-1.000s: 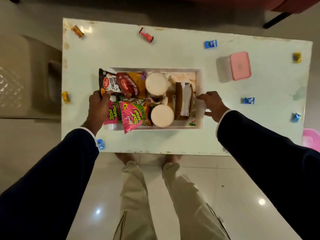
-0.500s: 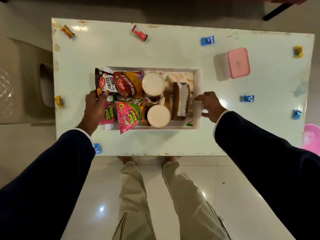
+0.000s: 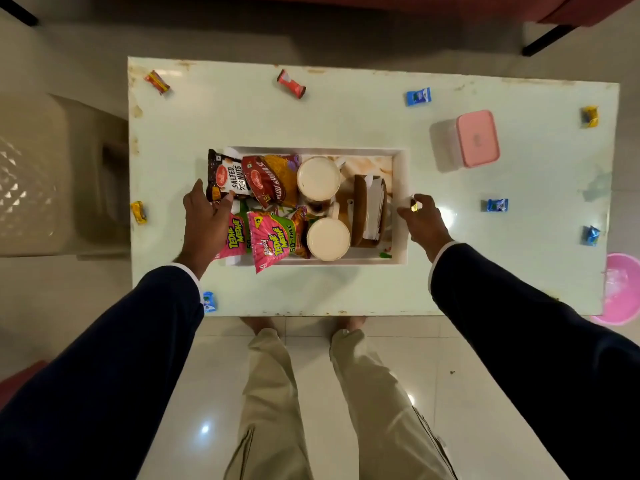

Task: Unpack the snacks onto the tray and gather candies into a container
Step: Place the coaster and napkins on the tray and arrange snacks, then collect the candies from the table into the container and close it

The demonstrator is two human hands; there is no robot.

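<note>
Pale green table (image 3: 346, 119) over glossy tiled floor, filling mid frame. White tray (image 3: 399, 209) at centre, packed: peanut packet (image 3: 225, 174), red snack bag (image 3: 266, 180), two pink Tedhe Medhe packs (image 3: 273, 239), two lidded cups (image 3: 318, 178), brown holder with papers (image 3: 369, 209). Left tray rim hidden under packets and left hand (image 3: 204, 220); second pink pack half covered. Pink bucket (image 3: 621, 289) cut off at right edge. Candy labels unreadable.

Versus 0.5 s ago: view shifted, table edges further right; right hand's fingers uncurled from tray rim.

Left hand spread open, thumb and fingertips on peanut packet's lower edge, not closed. Right hand (image 3: 424, 221) loose, resting against tray's right wall, gripping nothing. Pink-lidded container (image 3: 476, 140) upper right, closed. Candies scattered: red (image 3: 291, 84), blue (image 3: 418, 96), yellow (image 3: 589, 116).
</note>
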